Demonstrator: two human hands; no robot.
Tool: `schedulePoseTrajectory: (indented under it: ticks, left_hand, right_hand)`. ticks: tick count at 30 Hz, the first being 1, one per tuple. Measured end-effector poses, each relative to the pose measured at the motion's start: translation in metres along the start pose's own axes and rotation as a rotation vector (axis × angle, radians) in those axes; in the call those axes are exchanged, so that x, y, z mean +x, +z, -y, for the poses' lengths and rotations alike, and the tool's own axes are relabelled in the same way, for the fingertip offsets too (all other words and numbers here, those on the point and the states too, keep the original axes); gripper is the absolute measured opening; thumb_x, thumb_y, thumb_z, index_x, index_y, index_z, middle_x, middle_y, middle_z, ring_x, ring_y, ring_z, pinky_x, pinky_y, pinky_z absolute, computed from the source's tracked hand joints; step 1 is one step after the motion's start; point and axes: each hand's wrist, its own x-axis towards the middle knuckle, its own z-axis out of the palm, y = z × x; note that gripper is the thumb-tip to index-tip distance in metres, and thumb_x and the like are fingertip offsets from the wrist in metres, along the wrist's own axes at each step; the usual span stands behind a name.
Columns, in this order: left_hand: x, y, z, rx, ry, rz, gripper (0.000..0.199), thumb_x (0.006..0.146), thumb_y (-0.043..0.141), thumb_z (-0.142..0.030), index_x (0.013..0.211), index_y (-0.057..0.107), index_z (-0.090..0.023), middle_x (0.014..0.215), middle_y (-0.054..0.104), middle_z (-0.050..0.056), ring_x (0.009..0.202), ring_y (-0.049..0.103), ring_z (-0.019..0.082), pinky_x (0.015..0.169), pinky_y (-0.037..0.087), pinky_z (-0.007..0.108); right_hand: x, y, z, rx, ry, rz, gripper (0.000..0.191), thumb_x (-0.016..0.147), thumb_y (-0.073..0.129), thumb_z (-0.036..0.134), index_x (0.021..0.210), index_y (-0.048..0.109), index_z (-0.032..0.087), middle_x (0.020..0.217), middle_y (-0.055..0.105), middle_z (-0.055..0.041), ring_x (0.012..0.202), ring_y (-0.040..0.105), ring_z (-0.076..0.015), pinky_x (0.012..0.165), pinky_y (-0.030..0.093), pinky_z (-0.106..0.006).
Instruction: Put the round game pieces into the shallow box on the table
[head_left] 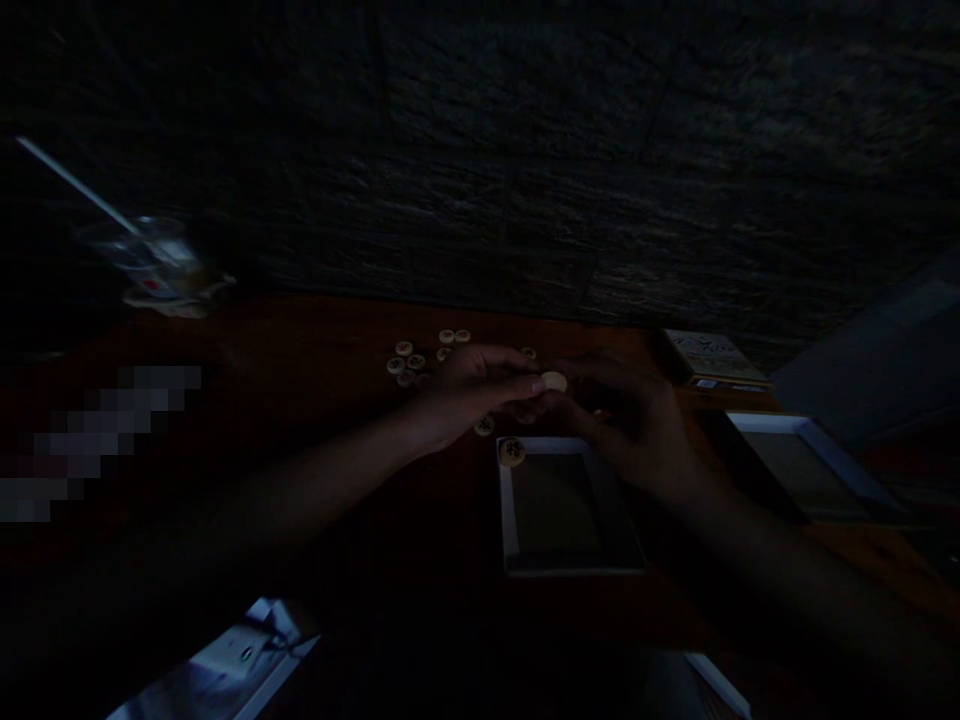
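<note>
Dim light covers the scene. My left hand [480,390] is closed, with its thumb against a pale round game piece [554,382]. From the right, my right hand [630,405] pinches the same piece, so the two hands meet around it. Several round pieces marked with characters [406,362] lie on the table beyond and left of my left hand. Another marked piece [511,452] rests at the upper left corner of a shallow box [506,510] below my hands. One more piece [484,425] lies just under my left hand.
The reddish wooden table [300,335] meets a dark stone wall. At the far left stands a clear cup with a straw [161,265]. On the right are a flat printed box [712,357] and an open box lid [847,465]. A bright object [232,655] shows at the lower left.
</note>
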Motion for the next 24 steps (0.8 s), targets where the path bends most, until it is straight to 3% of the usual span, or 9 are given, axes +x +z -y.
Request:
schedulePoseTrajectory:
  ticks: [4,12,19,24]
  left_hand:
    - [-0.003,0.002,0.001,0.131,0.069,-0.024,0.025,0.079,0.085,-0.022,0.100,0.076,-0.012,0.086,0.080,0.007,0.071,0.077,0.016,0.071,0.064,0.029]
    - [-0.005,0.002,0.004,0.376,0.274,-0.002,0.032,0.075,0.085,-0.019,0.106,0.078,-0.015,0.098,0.082,0.010,0.087,0.079,0.020,0.076,0.063,0.027]
    - [-0.004,0.003,0.003,0.342,0.249,-0.026,0.030,0.076,0.084,-0.017,0.105,0.079,-0.014,0.094,0.082,0.009,0.081,0.079,0.018,0.070,0.063,0.025]
    - [-0.003,0.005,0.001,0.292,0.265,-0.052,0.018,0.083,0.080,-0.023,0.098,0.079,-0.014,0.089,0.082,0.007,0.071,0.077,0.015,0.066,0.063,0.024]
  right_hand:
    - [0.002,0.004,0.004,0.225,0.197,-0.038,0.029,0.085,0.082,0.043,0.104,0.081,0.021,0.088,0.080,-0.0059,0.075,0.076,-0.0195,0.068,0.061,-0.029]
    - [0.008,0.004,0.013,0.385,0.373,-0.027,0.027,0.074,0.091,0.042,0.081,0.081,0.018,0.070,0.076,-0.0026,0.053,0.063,-0.0111,0.048,0.049,-0.020]
    - [0.008,0.003,0.011,0.481,0.454,0.021,0.027,0.076,0.089,0.043,0.084,0.082,0.018,0.065,0.071,-0.0008,0.050,0.058,-0.0089,0.046,0.047,-0.019]
    - [0.007,0.004,0.010,0.504,0.476,0.022,0.026,0.075,0.090,0.039,0.088,0.083,0.018,0.069,0.072,-0.0007,0.049,0.057,-0.0081,0.046,0.048,-0.019]
